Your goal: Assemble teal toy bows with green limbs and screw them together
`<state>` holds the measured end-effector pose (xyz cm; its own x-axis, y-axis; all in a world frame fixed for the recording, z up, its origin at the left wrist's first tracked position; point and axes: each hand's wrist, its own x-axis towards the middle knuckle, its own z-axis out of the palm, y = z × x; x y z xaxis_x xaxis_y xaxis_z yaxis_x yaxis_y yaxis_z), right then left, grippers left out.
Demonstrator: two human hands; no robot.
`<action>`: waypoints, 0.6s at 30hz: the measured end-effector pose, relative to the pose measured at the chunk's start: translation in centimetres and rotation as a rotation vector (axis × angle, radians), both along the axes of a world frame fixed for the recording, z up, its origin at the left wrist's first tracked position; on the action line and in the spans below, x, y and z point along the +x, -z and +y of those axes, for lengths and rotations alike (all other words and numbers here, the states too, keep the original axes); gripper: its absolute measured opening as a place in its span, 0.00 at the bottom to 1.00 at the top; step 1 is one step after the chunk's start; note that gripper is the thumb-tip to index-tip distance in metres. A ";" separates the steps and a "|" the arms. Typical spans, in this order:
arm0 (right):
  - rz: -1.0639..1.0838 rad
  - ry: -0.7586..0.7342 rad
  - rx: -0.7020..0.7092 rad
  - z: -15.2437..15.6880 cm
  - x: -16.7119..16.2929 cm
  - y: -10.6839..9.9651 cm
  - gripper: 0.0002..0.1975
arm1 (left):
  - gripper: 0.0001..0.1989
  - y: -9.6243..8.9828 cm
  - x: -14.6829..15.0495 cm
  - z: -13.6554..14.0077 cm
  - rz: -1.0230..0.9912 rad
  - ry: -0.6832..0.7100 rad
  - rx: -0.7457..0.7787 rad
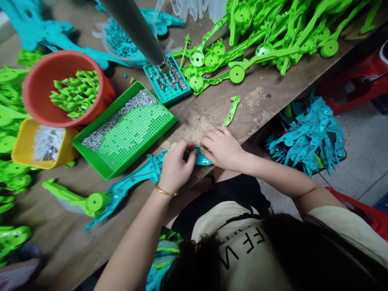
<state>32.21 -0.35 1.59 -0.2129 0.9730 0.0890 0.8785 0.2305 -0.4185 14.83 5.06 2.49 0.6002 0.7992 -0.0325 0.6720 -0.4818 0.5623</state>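
A long blue plastic housing point(131, 180) with a thin dark wire along it lies at the table's front edge. My left hand point(178, 163) is closed round its right part, thumb and fingers bent. My right hand point(223, 148) pinches at the housing's right end, fingertips close to the left thumb. Something small and green shows at those fingertips, mostly hidden. Just beyond the right hand lies a narrow green plastic arm point(232, 111), its lower end covered by the hand. A green lever point(95, 203) with a round hub sits at the housing's left end.
Left of centre stand a green basket point(104, 171) of metal screws, a red bowl point(28, 89) of green pieces and a yellow tub point(18, 145). Behind them are a teal tray point(174, 97) and a grey post point(133, 30). Green arms point(269, 56) are piled at the back right.
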 end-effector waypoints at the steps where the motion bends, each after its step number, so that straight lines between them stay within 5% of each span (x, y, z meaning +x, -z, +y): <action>1: -0.002 0.001 -0.002 0.0 0.0 0.0 0.11 | 0.06 0.0 -0.1 0.0 -0.009 -0.001 0.007; 7: -0.003 0.004 -0.027 0.1 -0.1 -0.4 0.11 | 0.10 -0.1 -0.3 0.1 0.024 0.132 0.085; 11: 0.008 0.084 -0.074 0.3 -0.5 -0.8 0.10 | 0.14 -0.2 -0.3 -0.2 0.186 0.236 0.291; 18: 0.153 0.133 -0.161 0.8 -0.5 -0.8 0.10 | 0.17 0.0 -0.3 -0.7 0.332 0.257 0.416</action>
